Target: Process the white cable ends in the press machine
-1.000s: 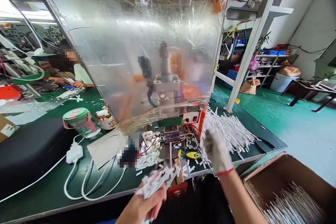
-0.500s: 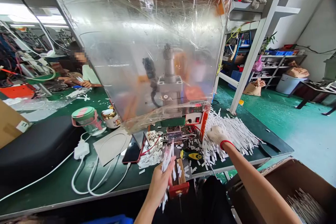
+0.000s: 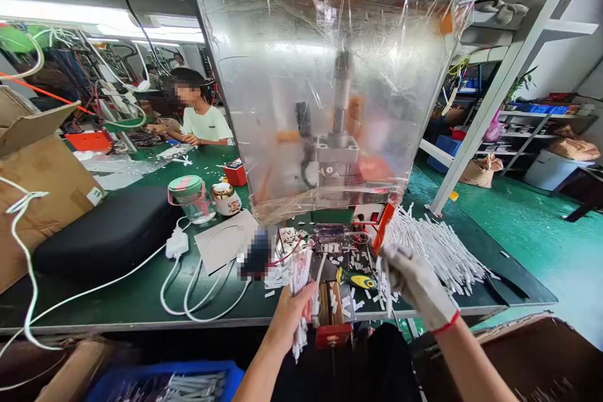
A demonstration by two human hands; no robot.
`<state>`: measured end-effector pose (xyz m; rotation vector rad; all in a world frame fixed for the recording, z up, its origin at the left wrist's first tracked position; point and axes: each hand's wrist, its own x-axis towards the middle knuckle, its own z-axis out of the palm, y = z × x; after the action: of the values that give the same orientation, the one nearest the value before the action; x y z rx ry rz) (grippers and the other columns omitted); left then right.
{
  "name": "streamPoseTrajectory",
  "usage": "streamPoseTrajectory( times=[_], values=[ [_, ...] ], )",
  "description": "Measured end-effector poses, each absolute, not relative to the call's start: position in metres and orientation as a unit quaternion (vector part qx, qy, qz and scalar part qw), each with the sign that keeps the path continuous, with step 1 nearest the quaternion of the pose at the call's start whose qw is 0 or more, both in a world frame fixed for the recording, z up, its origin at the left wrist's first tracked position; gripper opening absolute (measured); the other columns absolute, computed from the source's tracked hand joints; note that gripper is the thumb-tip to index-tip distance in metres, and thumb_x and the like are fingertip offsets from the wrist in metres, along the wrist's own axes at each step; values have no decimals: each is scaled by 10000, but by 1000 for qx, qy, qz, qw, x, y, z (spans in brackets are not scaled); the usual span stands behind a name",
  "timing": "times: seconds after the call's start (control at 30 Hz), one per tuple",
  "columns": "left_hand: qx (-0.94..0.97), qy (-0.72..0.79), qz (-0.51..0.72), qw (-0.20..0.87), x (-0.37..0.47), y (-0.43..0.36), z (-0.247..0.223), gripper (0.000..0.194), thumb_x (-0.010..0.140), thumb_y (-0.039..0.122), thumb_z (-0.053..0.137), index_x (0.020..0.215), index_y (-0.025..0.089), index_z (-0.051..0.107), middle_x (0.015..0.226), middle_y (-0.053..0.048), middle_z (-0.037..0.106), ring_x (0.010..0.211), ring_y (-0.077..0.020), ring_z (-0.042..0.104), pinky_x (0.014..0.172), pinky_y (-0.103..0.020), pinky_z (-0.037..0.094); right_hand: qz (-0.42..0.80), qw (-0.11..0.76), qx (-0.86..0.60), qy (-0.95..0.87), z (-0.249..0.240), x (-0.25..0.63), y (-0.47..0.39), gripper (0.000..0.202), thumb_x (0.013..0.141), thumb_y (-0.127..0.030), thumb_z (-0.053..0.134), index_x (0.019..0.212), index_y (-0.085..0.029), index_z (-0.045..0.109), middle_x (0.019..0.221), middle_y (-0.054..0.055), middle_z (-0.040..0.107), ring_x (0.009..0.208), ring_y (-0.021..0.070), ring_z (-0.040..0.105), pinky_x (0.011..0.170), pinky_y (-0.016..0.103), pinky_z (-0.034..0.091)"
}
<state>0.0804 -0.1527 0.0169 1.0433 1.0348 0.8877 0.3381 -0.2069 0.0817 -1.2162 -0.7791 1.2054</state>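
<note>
My bare left hand (image 3: 288, 317) is closed around a bundle of thin white strips (image 3: 299, 271), which stick out above and below the fist. My right hand (image 3: 419, 282), in a pale knitted glove with a red cuff, pinches white strips (image 3: 389, 286) hanging from its fingertips. Behind that glove spreads a large pile of similar white strips (image 3: 445, 248). Between my hands a wooden slide with a red end block (image 3: 333, 335) sits at the table edge, and a single strip (image 3: 321, 267) stands near its far end, below the metal die (image 3: 330, 237) of the machine.
A film-wrapped clear guard (image 3: 282, 88) hangs over the machine. A yellow-and-black handled tool (image 3: 360, 280), scraps and black pliers (image 3: 506, 286) lie on the green table. Left are a jar (image 3: 187, 198), a cup (image 3: 226, 199), cables and a black case (image 3: 113, 232). A co-worker (image 3: 205, 119) sits beyond.
My right hand has drawn back from the pile toward me, now with strips in its fingers. My left hand still holds its bundle. The view has turned left.
</note>
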Motion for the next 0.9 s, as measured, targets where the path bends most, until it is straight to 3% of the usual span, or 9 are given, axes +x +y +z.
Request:
streamPoseTrajectory(
  times=[0.07, 0.2, 0.33, 0.43, 0.6, 0.9],
  values=[
    [414, 428, 407, 693, 69, -155, 17, 613, 680, 572, 786, 386, 222, 377, 320, 68, 327, 354, -69, 322, 435, -224, 265, 573, 530, -512, -359, 71, 301, -208, 427, 787, -570, 772, 790, -171, 620, 556, -22, 597, 401, 74, 501, 372, 185, 404],
    [332, 378, 419, 756, 42, -159, 15, 426, 674, 517, 824, 600, 188, 565, 369, 94, 379, 350, -41, 238, 388, -188, 187, 570, 489, -548, -369, 46, 248, -188, 499, 750, -628, 744, 692, -197, 500, 433, -57, 511, 320, 70, 435, 318, 180, 319],
    [311, 363, 412, 776, 23, -159, 9, 410, 713, 537, 808, 727, 170, 625, 354, 106, 370, 339, -23, 187, 367, -164, 150, 562, 467, -577, -365, 31, 228, -165, 478, 717, -619, 720, 690, -202, 489, 427, -57, 514, 303, 91, 459, 299, 189, 310],
    [305, 372, 427, 766, 17, -158, 7, 412, 710, 505, 828, 828, 143, 671, 374, 98, 421, 340, -17, 223, 367, -150, 165, 564, 470, -580, -354, 24, 225, -155, 430, 736, -579, 701, 702, -200, 500, 437, -56, 522, 297, 96, 460, 301, 201, 340],
    [286, 401, 464, 736, 15, -160, 9, 501, 594, 428, 917, 923, 155, 658, 619, 33, 666, 353, 5, 306, 372, -143, 212, 570, 488, -579, -320, 17, 225, -145, 381, 717, -513, 714, 682, -208, 489, 429, -62, 505, 301, 106, 478, 298, 205, 354],
    [371, 478, 469, 643, 19, -166, 14, 472, 637, 513, 870, 829, 132, 668, 609, -17, 696, 409, -31, 372, 437, -176, 298, 576, 488, -595, -277, 15, 225, -139, 331, 733, -459, 705, 705, -219, 479, 439, -71, 487, 310, 102, 462, 313, 209, 339]
  ],
)
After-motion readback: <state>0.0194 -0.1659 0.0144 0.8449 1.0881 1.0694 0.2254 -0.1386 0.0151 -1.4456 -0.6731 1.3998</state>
